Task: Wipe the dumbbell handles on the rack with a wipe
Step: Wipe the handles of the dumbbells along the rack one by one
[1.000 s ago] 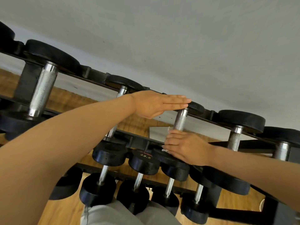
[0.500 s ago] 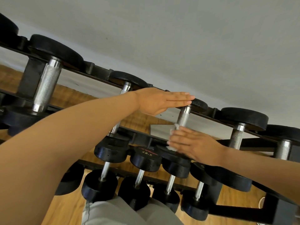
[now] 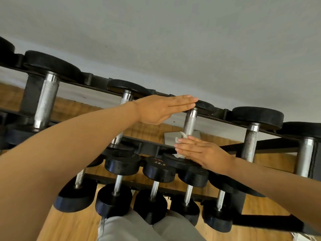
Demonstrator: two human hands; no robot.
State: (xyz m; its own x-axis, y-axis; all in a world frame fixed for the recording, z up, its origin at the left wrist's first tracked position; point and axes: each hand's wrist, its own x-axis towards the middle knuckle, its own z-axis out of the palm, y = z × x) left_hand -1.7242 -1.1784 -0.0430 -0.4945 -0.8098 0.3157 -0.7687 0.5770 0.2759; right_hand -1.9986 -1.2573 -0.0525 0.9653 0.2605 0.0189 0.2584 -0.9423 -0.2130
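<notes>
Rack (image 3: 152, 149): a black steel frame of stepped tiers standing on a wood floor; every place below is given from it. It looks rigid and heavy, a fixed thing to brace against and not one to shift.
Dumbbells: rows of black-headed weights lying in the rack's tiers. By their look they are heavy and will stay put under rubbing, so none needs lifting.
Handle being wiped (image 3: 189, 121): a knurled chrome bar on the rack's top tier, about the middle of the row. It is hard and stiff; the knurling probably drags at soft tissue and may shred it, while the smooth collars near the heads would let it slide.
Left hand (image 3: 160, 109): its grip is flat, fingers straight and together, holding nothing; the fingertips lie against the far black head (image 3: 204, 106) of that same dumbbell at the rack's back rail, likely steadying it.
Right hand (image 3: 202, 153): fingers nearly straight, pressing the wipe to the lower end of that handle near the rack's front rail; whether the thumb hooks behind the bar I cannot tell.
Wipe (image 3: 179, 139): a small white crumpled sheet, light, limp and easily torn, showing at the fingertips and below the palm. Best taken wrapped round the bar and drawn along it.
</notes>
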